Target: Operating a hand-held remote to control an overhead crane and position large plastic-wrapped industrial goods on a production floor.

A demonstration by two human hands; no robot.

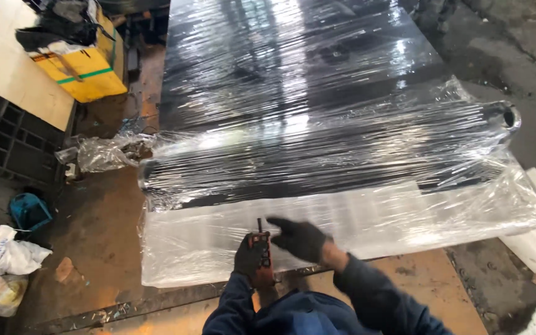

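Your left hand (250, 257), in a black glove, is closed around a small orange handheld remote with a short stub antenna (260, 253); you hold it upright, long axis pointing away from you, antenna up. Your right hand (300, 239), also in a black glove, is empty, fingers (278, 221) loosely spread, hovering just right of the remote and slightly above it; the fingertips point left toward the remote's top, near it, contact not clear. So the remote lies left of the right fingers, and the left hand has it. Just beyond both hands: a large dark flat load wrapped in clear stretch film (293, 80), with a long dark film-wrapped tube (330, 152) lying crosswise, left to right, and a white wrapped slab (367, 223) at the near edge. Yellow box (85, 74) far left, well apart.
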